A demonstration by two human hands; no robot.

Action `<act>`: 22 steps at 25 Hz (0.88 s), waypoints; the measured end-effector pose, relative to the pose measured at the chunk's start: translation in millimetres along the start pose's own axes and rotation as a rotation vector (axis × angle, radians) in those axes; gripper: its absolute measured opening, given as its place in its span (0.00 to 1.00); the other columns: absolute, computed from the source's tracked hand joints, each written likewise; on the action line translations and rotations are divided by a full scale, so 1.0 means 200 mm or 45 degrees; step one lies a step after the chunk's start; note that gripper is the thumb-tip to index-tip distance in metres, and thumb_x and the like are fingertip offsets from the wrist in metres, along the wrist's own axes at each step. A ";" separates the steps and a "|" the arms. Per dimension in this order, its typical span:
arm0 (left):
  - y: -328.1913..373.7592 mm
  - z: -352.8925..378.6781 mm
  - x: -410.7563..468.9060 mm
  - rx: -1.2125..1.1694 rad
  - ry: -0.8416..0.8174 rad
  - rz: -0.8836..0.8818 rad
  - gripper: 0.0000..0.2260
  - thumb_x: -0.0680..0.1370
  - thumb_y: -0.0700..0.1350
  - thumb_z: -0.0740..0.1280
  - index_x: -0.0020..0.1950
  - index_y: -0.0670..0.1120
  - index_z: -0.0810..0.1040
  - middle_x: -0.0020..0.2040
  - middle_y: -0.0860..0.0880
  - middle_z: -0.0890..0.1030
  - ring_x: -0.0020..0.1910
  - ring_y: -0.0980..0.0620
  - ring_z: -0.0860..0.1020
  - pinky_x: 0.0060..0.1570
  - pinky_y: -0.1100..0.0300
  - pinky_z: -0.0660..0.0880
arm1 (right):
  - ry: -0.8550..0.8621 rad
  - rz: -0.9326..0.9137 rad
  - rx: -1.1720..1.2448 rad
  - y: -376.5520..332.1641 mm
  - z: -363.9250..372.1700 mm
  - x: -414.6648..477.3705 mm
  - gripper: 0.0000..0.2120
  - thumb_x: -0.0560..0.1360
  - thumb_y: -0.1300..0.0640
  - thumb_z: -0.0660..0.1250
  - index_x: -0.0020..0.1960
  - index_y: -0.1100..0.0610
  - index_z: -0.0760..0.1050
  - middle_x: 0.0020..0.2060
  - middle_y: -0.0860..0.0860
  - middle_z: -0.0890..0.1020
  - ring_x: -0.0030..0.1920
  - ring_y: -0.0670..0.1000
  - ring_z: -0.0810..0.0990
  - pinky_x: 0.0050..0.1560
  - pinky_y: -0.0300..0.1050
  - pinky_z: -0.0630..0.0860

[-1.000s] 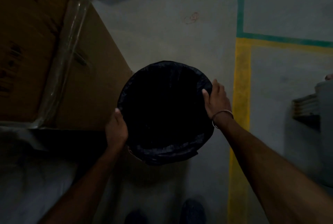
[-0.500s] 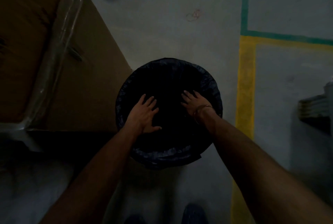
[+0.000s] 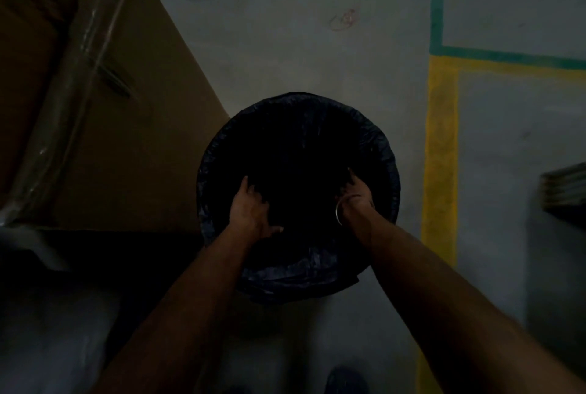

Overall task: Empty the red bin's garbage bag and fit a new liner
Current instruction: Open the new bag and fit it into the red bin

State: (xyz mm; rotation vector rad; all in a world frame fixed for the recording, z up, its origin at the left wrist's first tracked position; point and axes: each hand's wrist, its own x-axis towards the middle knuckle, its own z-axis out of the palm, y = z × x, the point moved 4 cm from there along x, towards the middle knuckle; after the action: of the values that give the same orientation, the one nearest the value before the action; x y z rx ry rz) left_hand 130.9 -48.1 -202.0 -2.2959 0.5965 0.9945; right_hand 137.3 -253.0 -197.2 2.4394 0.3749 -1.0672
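Item: bin (image 3: 392,171) stands on the floor (image 3: 285,44), close beside a cardboard box (image 3: 142,155) and left of the yellow line (image 3: 440,155). No red visible; black liner (image 3: 295,270) covers the rim all round and folds over the outside on the near edge.

L hand (image 3: 250,209): inside the bin mouth, palm down, thumb out to the side, fingers (image 3: 245,182) spread flat against the liner. Not gripping.

R hand (image 3: 356,195): also inside, opposite side, bangle (image 3: 338,214) at the wrist. Its fingers run into the dark interior; cannot tell if flat or curled.

Assessment: overhang looks seated, so the liner is prob. the new one and the job is near its end. Hands are placed low and apart to push the film out toward the walls and base, driving out trapped air so the bag sits full depth.

Risk: pressing down may drag the overhang off the rim, esp. far side where the fold looks thin. Recheck the rim after.

Interior contents: too dark to confirm.
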 end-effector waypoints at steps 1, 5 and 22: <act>0.05 -0.03 0.01 -0.192 0.069 0.029 0.37 0.76 0.72 0.45 0.79 0.51 0.59 0.78 0.45 0.64 0.77 0.43 0.61 0.75 0.39 0.51 | -0.008 -0.050 0.130 -0.02 -0.03 0.00 0.30 0.83 0.45 0.51 0.81 0.56 0.50 0.79 0.55 0.56 0.79 0.56 0.54 0.79 0.55 0.49; 0.28 0.00 0.08 -0.445 -0.173 0.182 0.30 0.81 0.65 0.49 0.80 0.54 0.53 0.80 0.47 0.57 0.77 0.43 0.59 0.73 0.40 0.59 | -0.100 -0.257 0.309 -0.19 0.05 0.02 0.27 0.84 0.50 0.53 0.80 0.54 0.52 0.79 0.56 0.58 0.78 0.57 0.59 0.76 0.57 0.57; 0.07 -0.22 -0.02 -0.485 0.307 0.103 0.21 0.78 0.60 0.60 0.61 0.47 0.78 0.58 0.43 0.82 0.56 0.43 0.81 0.52 0.53 0.77 | 0.128 -0.178 0.548 -0.09 -0.13 -0.02 0.15 0.81 0.53 0.59 0.64 0.56 0.77 0.61 0.56 0.81 0.61 0.58 0.80 0.56 0.53 0.78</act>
State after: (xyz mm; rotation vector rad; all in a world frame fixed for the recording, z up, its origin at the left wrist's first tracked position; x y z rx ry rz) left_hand 143.7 -85.8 -178.9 -2.7763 0.6454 0.9394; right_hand 143.1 -225.5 -184.3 2.8911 0.3850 -1.1874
